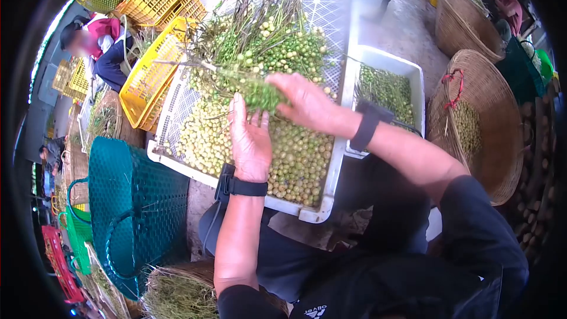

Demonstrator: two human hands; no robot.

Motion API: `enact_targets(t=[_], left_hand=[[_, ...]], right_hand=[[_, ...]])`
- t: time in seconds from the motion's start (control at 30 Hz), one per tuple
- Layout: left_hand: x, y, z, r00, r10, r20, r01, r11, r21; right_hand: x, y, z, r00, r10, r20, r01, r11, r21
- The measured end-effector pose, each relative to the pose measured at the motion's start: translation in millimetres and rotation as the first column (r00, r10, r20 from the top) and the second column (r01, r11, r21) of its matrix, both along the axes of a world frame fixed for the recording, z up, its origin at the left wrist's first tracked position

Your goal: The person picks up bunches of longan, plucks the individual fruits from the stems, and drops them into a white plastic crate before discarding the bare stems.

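My right hand has its fingers curled at a sprig of small green fruits, which is smeared by motion. Just below the sprig, my left hand is raised with its fingers stretched out and apart; they may touch its underside. Both hands are over a white mesh tray. Loose round yellow-green fruits cover the tray's near half. Piled in its far half are fruiting sprigs with thin brown stems.
Right of the tray stands a white bin of small green pieces, then a wicker basket with loose fruits. A teal woven basket and yellow crates stand left. A seated person is at the upper left.
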State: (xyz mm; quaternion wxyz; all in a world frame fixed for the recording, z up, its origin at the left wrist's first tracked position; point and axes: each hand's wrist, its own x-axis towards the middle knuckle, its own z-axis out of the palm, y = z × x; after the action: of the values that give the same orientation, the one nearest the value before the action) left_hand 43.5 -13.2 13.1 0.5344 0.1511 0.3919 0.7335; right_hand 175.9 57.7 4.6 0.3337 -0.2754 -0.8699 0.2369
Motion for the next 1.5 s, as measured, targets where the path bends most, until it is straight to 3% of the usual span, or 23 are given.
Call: enact_targets(t=[0.03,0.13,0.17,0.2,0.3,0.37,0.43,0.53,0.6,0.63,0.67,0.87,0.93,1.0,1.03,1.07,1.13,1.17,1.27,1.33,1.37,1.43,1.5], left_hand=[[-2.9,1.5,-2.4,0.994,-0.064,-0.083,0.068,0.996,0.049],[-19.1,5.0,-5.5,0.992,-0.08,-0.101,0.077,0.997,-0.024],[-24.5,8.3,-12.4,0.983,-0.051,-0.177,0.035,0.995,-0.092],[-28.9,9.1,-15.3,0.982,-0.044,-0.182,0.027,0.995,-0.096],[-39.9,7.3,-20.1,0.998,-0.025,0.054,0.032,0.992,-0.121],[-47.8,8.7,-21.8,0.997,-0.031,0.072,0.038,0.995,-0.097],[-45.2,11.3,-16.8,0.992,-0.037,0.121,0.041,0.999,-0.03],[-37.6,13.5,-11.3,0.999,0.047,-0.028,-0.047,0.999,-0.01],[-28.1,11.6,-8.3,0.998,0.019,-0.052,-0.019,1.0,0.006],[-23.5,11.7,-6.7,0.997,-0.008,-0.075,0.011,0.999,0.033],[-19.3,11.3,-5.0,0.995,-0.031,-0.096,0.037,0.997,0.062],[-15.9,12.4,-9.1,0.991,-0.017,-0.136,0.02,1.0,0.018],[-17.0,12.9,-9.0,0.986,-0.022,-0.165,0.023,1.0,0.007],[-18.3,13.3,-9.5,0.988,-0.013,-0.155,0.016,1.0,0.016],[-17.5,12.9,-10.1,0.984,0.002,-0.177,-0.001,1.0,0.004],[-16.5,12.6,-10.8,0.98,0.014,-0.199,-0.015,1.0,-0.008],[-13.7,12.1,-10.4,0.979,0.028,-0.202,-0.028,1.0,0.001],[-12.6,11.3,-9.2,0.982,0.029,-0.188,-0.03,1.0,-0.002],[-15.3,9.2,-10.6,0.983,-0.017,-0.18,0.018,1.0,0.008],[-15.4,8.2,-8.6,0.981,-0.06,-0.184,0.065,0.998,0.022],[-15.3,7.7,-8.0,0.981,-0.056,-0.186,0.058,0.998,0.004],[-16.1,7.6,-7.5,0.981,-0.052,-0.189,0.05,0.999,-0.016],[-16.0,9.1,-7.0,0.984,-0.049,-0.171,0.048,0.999,-0.008]], right_hand=[[-0.1,-13.3,1.9,0.992,0.077,0.1,-0.083,0.995,0.062],[-7.0,-44.3,-15.9,0.976,0.057,0.209,-0.075,0.994,0.082],[-5.4,-47.3,-19.8,0.931,0.118,0.345,-0.127,0.992,0.005],[-5.8,-52.2,-19.4,0.932,0.126,0.339,-0.135,0.991,0.002],[-6.9,-61.1,-10.0,0.975,0.1,0.197,-0.106,0.994,0.02],[-1.8,-51.4,22.9,0.971,0.178,0.16,-0.117,0.936,-0.332],[4.4,-41.0,30.8,0.986,0.144,0.081,-0.116,0.951,-0.286],[18.7,-13.4,51.2,0.994,0.046,-0.102,-0.075,0.95,-0.302],[16.6,-10.1,52.2,1.0,-0.027,0.005,0.024,0.806,-0.591],[8.3,-6.9,31.6,0.986,-0.027,-0.162,-0.011,0.974,-0.226],[6.4,-3.5,12.7,0.986,-0.043,-0.164,0.004,0.973,-0.232],[0.6,-3.9,5.8,0.968,-0.132,-0.214,0.055,0.941,-0.334],[0.1,-1.0,7.5,0.958,-0.084,-0.272,-0.023,0.929,-0.368],[3.9,-2.5,15.2,0.966,-0.099,-0.238,-0.114,0.664,-0.739],[5.9,-5.6,22.7,0.983,-0.086,-0.162,-0.079,0.598,-0.798],[1.3,-3.8,13.0,0.983,-0.086,-0.163,-0.08,0.598,-0.798],[-9.6,0.2,-9.2,0.939,-0.055,-0.341,-0.133,0.854,-0.504],[-10.3,1.2,-14.0,0.939,-0.055,-0.338,-0.131,0.854,-0.504],[-8.7,-0.7,-3.6,0.903,-0.078,-0.422,-0.219,0.761,-0.611],[-4.4,0.2,13.8,0.93,-0.216,-0.298,-0.2,0.383,-0.902],[-5.3,0.2,11.5,0.931,-0.212,-0.297,-0.2,0.384,-0.901],[-6.8,-1.3,8.0,0.951,-0.088,-0.297,-0.202,0.551,-0.809],[-5.3,-3.6,11.3,0.931,-0.084,-0.354,-0.26,0.529,-0.808]])
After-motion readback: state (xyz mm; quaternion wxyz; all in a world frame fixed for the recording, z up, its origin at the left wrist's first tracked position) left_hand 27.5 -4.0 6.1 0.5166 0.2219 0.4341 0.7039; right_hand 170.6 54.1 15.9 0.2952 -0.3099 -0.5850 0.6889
